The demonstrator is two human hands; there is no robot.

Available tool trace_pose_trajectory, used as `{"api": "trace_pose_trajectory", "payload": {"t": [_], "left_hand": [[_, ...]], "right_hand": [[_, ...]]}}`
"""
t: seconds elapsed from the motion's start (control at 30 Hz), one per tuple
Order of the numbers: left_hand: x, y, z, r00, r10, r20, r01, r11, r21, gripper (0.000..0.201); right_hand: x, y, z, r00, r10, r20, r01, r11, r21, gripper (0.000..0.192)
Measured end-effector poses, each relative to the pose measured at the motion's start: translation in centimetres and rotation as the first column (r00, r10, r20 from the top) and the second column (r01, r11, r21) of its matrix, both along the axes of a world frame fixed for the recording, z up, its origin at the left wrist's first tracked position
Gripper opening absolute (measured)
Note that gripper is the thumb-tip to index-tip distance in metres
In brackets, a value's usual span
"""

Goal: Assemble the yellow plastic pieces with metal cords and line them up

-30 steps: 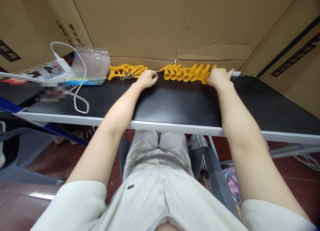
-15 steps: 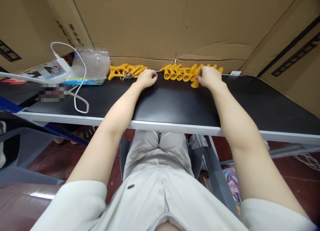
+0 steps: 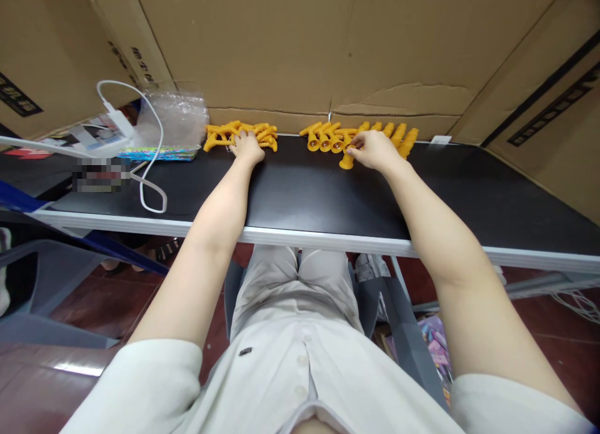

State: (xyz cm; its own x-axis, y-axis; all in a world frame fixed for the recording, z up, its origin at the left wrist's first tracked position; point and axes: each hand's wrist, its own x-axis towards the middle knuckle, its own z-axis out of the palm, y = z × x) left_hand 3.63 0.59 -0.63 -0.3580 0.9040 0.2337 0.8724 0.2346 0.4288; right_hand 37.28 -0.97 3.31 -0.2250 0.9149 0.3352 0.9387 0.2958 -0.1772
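On the left of the black tabletop [image 3: 300, 190], my left hand [image 3: 249, 150] reaches down onto a heap of yellow branched pieces [image 3: 218, 136], fingers spread apart. Small metal chains show partly beside its fingertips; the rest is covered. My right hand [image 3: 377, 151] pinches a yellow flared piece [image 3: 346, 164], its wide end toward me. Left of that hand, several yellow pieces with round cup-like ends [image 3: 325, 144] stand in a row facing me. More yellow pieces [image 3: 409, 141] lie slanted behind and right of the hand, partly hidden by it.
Cardboard walls [image 3: 281, 46] close off the back and sides. At left lie a clear plastic bag [image 3: 175, 118], a colourful flat pack [image 3: 162, 154] and a white cable [image 3: 162, 134]. A metal edge [image 3: 304, 235] runs along the table's front. A small white tag [image 3: 440, 139] lies at back right.
My left hand has moved left onto the heap and its fingers have spread. My right hand has shifted left along the row, with the flared piece moving left too.
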Motion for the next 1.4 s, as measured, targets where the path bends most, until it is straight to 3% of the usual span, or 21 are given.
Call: {"api": "trace_pose_trajectory", "payload": {"t": [0.17, 0.43, 0.63, 0.8, 0.93, 1.07, 1.2, 1.4], "left_hand": [[0.5, -1.6, 1.1, 0.999, 0.03, -0.012, -0.031, 0.996, -0.086, 0.054], [0.5, -1.4, 1.4, 0.998, 0.065, 0.024, -0.066, 0.997, 0.036, 0.051], [1.9, -2.5, 2.6, 0.999, 0.036, 0.034, -0.04, 0.992, 0.119, 0.051], [2.4, -2.9, 3.3, 0.998, 0.043, 0.041, -0.048, 0.99, 0.136, 0.052], [1.9, -2.0, 2.9, 0.997, 0.005, 0.076, -0.015, 0.991, 0.13, 0.044], [1.5, -0.6, 2.1, 0.991, -0.067, 0.117, 0.035, 0.966, 0.256, 0.03], [2.1, 0.1, 2.1, 0.974, -0.14, 0.18, 0.047, 0.895, 0.444, 0.03], [3.4, 0.0, 3.1, 0.967, -0.181, 0.181, 0.083, 0.89, 0.448, 0.036]], "right_hand": [[0.0, -0.2, 0.1, 1.0, 0.021, -0.016, -0.021, 0.999, -0.026, 0.036], [0.0, -0.1, 0.0, 0.998, 0.034, -0.048, -0.036, 0.999, -0.025, 0.033], [0.4, 0.5, -0.4, 0.998, 0.042, -0.046, -0.043, 0.999, -0.01, 0.036], [0.6, 0.7, -0.5, 0.997, 0.066, -0.037, -0.066, 0.998, -0.005, 0.038], [0.4, 0.3, -0.3, 0.998, 0.046, -0.035, -0.047, 0.999, -0.024, 0.038], [0.0, -0.4, 0.1, 0.999, 0.025, -0.04, -0.027, 0.999, -0.042, 0.037], [-0.1, -0.5, 0.1, 0.999, 0.026, -0.037, -0.027, 0.999, -0.044, 0.037], [0.1, -0.4, 0.1, 0.998, 0.038, -0.04, -0.039, 0.999, -0.03, 0.036]]}}
